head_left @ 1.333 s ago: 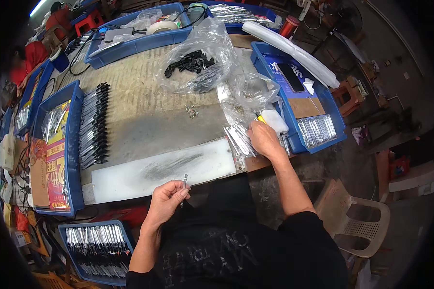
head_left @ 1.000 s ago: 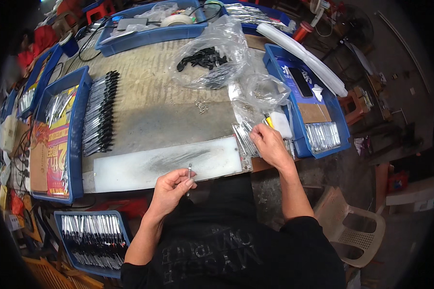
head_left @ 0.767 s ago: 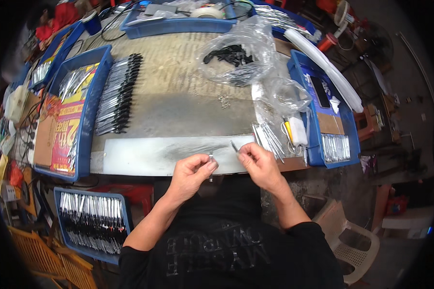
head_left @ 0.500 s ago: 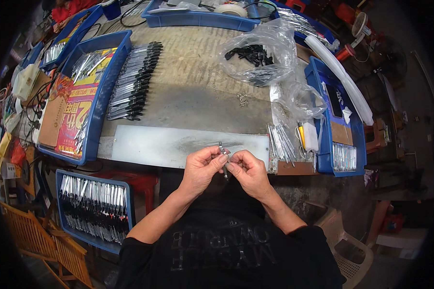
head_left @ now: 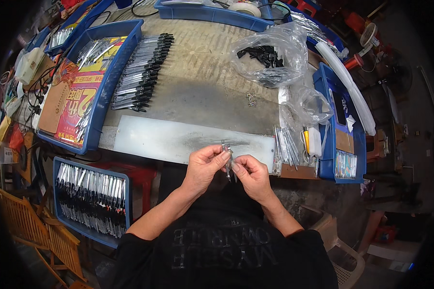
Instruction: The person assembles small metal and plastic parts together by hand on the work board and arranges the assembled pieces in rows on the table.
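Above the near edge of the table, my left hand [head_left: 202, 166] pinches a slim dark and silver pen [head_left: 228, 177] between thumb and fingers. Close beside it, my right hand [head_left: 253, 177] is closed with thumb against fingertips, at the pen's right side. Whether a separate small part sits in the right fingers is too small to make out. Under and beyond both hands lies a long white board [head_left: 154, 140] with grey smudges. Several silver pens with black ends [head_left: 142, 72] are lined up on the table to the left.
A clear plastic bag [head_left: 296, 58] holds black parts [head_left: 261, 55]. Tiny metal pieces [head_left: 251, 99] lie nearer. Thin silver rods [head_left: 287, 145] rest at right. Blue trays stand left [head_left: 112, 89], right [head_left: 327, 161] and far [head_left: 212, 16]; a pen-filled tray [head_left: 128, 192] sits lower left.
The view has shifted a little, so the table things sit slightly further right. My right fingers have moved slightly down and away from the left ones; the left hand keeps its pinch on the pen.
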Motion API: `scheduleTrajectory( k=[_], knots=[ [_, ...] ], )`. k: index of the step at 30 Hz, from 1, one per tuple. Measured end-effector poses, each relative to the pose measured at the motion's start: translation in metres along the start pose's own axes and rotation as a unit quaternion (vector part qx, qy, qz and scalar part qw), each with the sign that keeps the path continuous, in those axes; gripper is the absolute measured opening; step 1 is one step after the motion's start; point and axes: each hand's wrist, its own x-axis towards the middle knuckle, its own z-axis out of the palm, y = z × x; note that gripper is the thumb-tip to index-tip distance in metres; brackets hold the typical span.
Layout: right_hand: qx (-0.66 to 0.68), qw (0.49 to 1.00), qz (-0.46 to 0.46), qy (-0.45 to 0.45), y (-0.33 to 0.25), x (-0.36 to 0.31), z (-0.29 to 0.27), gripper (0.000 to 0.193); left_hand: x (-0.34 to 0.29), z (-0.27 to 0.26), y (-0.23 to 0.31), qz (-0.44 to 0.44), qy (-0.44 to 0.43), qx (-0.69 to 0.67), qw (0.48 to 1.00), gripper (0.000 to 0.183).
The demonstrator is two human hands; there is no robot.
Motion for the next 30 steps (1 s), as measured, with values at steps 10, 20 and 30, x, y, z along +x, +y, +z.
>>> scheduleTrajectory(
  k=[10,20,30],
  knots=[
    [0.01,1.0,-0.02,0.018,0.0029,0.003,0.0059,0.01,-0.0002,-0.0002,-0.0024,0.0,0.006,0.02,1.0,0.013],
    [-0.003,1.0,-0.022,0.009,0.0012,0.004,0.0065,0.01,0.0005,0.0005,-0.0008,-0.013,0.007,0.035,0.999,0.013],
    [-0.056,0.998,-0.031,-0.004,-0.0023,0.0054,0.0061,0.008,0.0023,-0.0028,-0.0008,-0.031,0.007,0.045,0.998,0.013]
  ],
)
